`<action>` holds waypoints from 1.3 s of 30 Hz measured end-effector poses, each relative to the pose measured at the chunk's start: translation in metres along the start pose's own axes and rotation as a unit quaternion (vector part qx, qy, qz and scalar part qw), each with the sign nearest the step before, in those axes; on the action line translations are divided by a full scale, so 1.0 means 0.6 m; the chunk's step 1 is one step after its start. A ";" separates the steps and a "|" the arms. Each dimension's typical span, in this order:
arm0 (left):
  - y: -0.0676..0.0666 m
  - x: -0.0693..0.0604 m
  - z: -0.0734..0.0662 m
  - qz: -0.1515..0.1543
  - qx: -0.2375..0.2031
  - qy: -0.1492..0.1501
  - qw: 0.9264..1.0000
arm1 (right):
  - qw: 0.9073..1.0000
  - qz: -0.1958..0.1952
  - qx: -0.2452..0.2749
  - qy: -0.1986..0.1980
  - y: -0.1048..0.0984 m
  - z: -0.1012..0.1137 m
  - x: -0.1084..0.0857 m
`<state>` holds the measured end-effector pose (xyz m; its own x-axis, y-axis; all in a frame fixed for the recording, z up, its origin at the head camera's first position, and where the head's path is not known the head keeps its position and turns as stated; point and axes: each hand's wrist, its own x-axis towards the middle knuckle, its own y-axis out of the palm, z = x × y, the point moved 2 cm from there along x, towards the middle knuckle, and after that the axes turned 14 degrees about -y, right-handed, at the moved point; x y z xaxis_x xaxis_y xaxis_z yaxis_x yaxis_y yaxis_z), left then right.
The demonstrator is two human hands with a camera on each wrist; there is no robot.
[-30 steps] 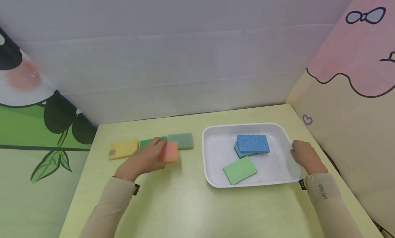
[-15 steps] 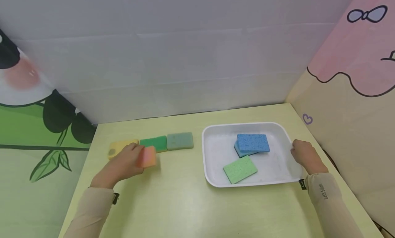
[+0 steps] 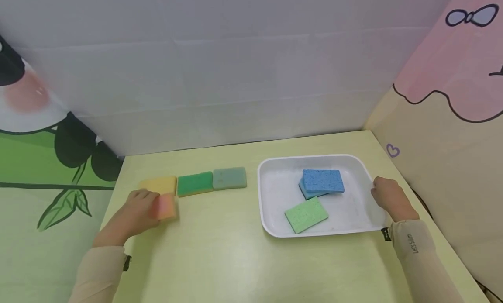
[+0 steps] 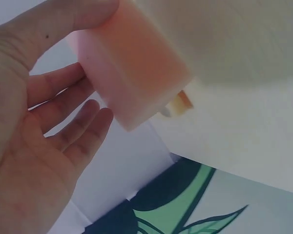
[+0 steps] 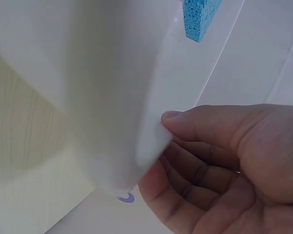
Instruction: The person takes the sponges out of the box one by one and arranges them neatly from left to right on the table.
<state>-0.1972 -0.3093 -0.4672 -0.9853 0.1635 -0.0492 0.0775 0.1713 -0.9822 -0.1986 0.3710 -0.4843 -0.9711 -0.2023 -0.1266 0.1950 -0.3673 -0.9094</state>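
A person's left hand (image 3: 135, 209) pinches a pink-and-orange sponge (image 3: 167, 207), thumb and fingers clamped on it so its outer end juts free, at nine o'clock from a white tray (image 3: 275, 198); whether it touches the desk (image 3: 220, 259) is unclear. On the tray's three o'clock side, the right hand (image 3: 393, 199) grips the rim between thumb and curled fingers, apparently to steady it. A yellow sponge (image 3: 161, 184) lies at twelve o'clock from the held one; a dark green sponge (image 3: 194, 184) and grey-green sponge (image 3: 229, 178) lie toward two, seemingly lined up for order. Inside the tray, a blue sponge (image 3: 324, 180) overlaps a lower blue sponge (image 3: 308, 195) near twelve, a light green sponge (image 3: 306, 215) near seven.
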 end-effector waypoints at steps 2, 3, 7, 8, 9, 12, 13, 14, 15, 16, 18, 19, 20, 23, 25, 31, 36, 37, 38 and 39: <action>0.004 0.003 0.007 0.003 0.001 0.001 1.000 | 1.000 0.000 -0.002 0.001 -0.003 -0.003 -0.005; 0.006 0.004 0.011 0.007 0.002 0.001 1.000 | 1.000 0.000 -0.003 0.002 -0.004 -0.005 -0.007; 0.013 0.011 0.023 0.019 -0.002 -0.004 1.000 | 1.000 -0.009 -0.006 -0.003 -0.008 -0.008 -0.014; 0.014 0.011 0.025 0.022 -0.005 -0.008 1.000 | 1.000 -0.011 -0.006 -0.005 -0.009 -0.007 -0.015; 0.015 0.011 0.028 0.023 -0.007 -0.009 1.000 | 1.000 -0.012 -0.006 -0.006 -0.009 -0.006 -0.015; 0.020 0.011 0.034 0.031 -0.015 -0.016 0.999 | 1.000 -0.011 -0.005 -0.006 -0.010 -0.003 -0.014; 0.022 0.012 0.037 0.029 -0.016 -0.015 0.999 | 1.000 -0.010 -0.004 -0.004 -0.010 -0.003 -0.013; 0.025 0.012 0.040 0.029 -0.015 -0.014 0.999 | 1.000 -0.008 -0.004 -0.003 -0.009 -0.003 -0.013; 0.028 0.013 0.044 0.028 -0.015 -0.015 0.999 | 1.000 -0.007 -0.005 -0.002 -0.008 -0.003 -0.012; 0.031 0.013 0.046 0.028 -0.015 -0.016 0.999 | 1.000 -0.006 -0.003 -0.001 -0.007 -0.003 -0.011; 0.037 0.015 0.053 0.025 -0.014 -0.018 0.999 | 1.000 -0.004 0.000 0.003 -0.006 -0.003 -0.009; 0.039 0.015 0.055 0.024 -0.012 -0.019 0.999 | 1.000 -0.002 0.001 0.004 -0.006 -0.002 -0.009; 0.041 0.016 0.056 0.025 -0.013 -0.023 0.999 | 1.000 0.000 0.003 0.005 -0.007 0.000 -0.008; 0.046 0.016 0.058 0.028 -0.016 -0.032 0.999 | 1.000 0.002 0.004 0.008 -0.009 0.003 -0.008; 0.049 0.016 0.059 0.032 -0.020 -0.036 0.999 | 1.000 0.003 0.002 0.006 -0.010 0.005 -0.007; 0.057 0.017 0.059 0.045 -0.022 -0.043 0.998 | 1.000 0.007 -0.004 0.003 -0.007 0.006 -0.003; 0.059 0.014 0.059 0.055 -0.023 -0.054 0.997 | 1.000 0.012 0.000 0.005 -0.004 0.007 -0.001; 0.060 0.012 0.059 0.056 -0.024 -0.056 0.997 | 1.000 0.012 0.001 0.005 -0.004 0.008 0.000; 0.060 0.011 0.059 0.058 -0.026 -0.059 0.996 | 1.000 0.012 0.001 0.006 -0.004 0.009 0.000; 0.060 0.010 0.059 0.061 -0.027 -0.062 0.996 | 1.000 0.013 0.000 0.006 -0.003 0.009 0.000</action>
<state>-0.2057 -0.3368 -0.5092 -0.9792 0.0663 -0.1920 0.2018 0.2097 -0.9567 -0.1984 0.3667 -0.4803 -0.9673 -0.2013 -0.1542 0.2199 -0.3628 -0.9056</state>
